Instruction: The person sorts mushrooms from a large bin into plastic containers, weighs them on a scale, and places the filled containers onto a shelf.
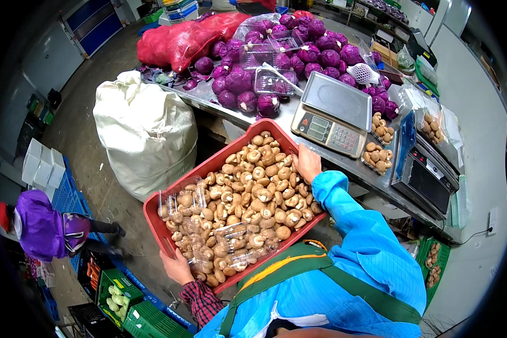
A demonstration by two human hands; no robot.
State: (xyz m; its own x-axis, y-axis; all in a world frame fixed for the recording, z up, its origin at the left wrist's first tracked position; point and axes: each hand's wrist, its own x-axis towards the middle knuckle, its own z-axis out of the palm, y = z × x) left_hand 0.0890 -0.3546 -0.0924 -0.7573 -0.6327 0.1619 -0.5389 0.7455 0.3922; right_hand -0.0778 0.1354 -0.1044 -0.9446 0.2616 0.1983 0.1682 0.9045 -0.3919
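A red plastic crate (158, 211) full of brown mushrooms (253, 186) is held in front of my body. My left hand (177, 267) grips its near left end, the thumb over the rim. On the opposite end, my right hand (307, 164) holds the rim beside the table. Clear plastic punnets lie on the mushrooms: one at the left (190, 198) and another near the front wall (232, 236). The crate's far corner is close to the steel table's (181, 94) edge; whether they touch I cannot tell.
Red cabbages (308, 53) heap on the table beside red mesh sacks (181, 42). A weighing scale (336, 110), mushroom punnets (378, 158) and a wrapping machine (426, 177) line its right. A white woven sack (145, 135) stands left. A person (46, 228) in purple is near green crates (118, 291).
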